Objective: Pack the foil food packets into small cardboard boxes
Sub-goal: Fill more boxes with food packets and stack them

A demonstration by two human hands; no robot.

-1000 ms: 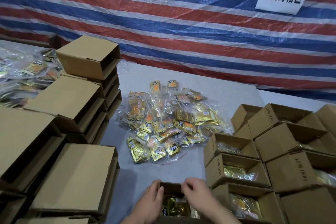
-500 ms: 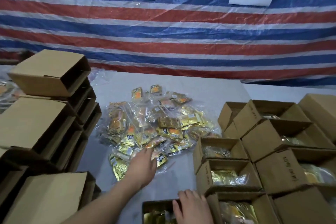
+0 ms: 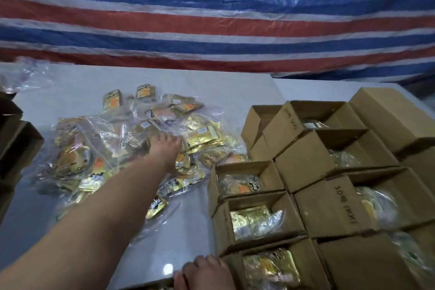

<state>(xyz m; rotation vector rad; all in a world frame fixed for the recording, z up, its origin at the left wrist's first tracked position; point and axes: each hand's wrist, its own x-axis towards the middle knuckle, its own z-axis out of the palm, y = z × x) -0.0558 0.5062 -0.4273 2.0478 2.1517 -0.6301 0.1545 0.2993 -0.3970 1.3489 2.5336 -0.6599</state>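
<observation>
Your left hand (image 3: pixel 164 146) is smeared by motion on the packet pile (image 3: pixel 131 148), its grip unreadable. Your right hand (image 3: pixel 204 273) is cut off at the near edge. The dark boxes (image 3: pixel 16 143) leave the left edge.

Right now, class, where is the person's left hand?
In the head view, the left hand reaches forward to the middle of the pile of foil packets on the grey table, left of the open cardboard boxes.

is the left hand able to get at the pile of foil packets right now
Probably yes: the left hand is already stretched out over the pile of foil packets, fingers on the top bags, and nothing lies between them.
</observation>
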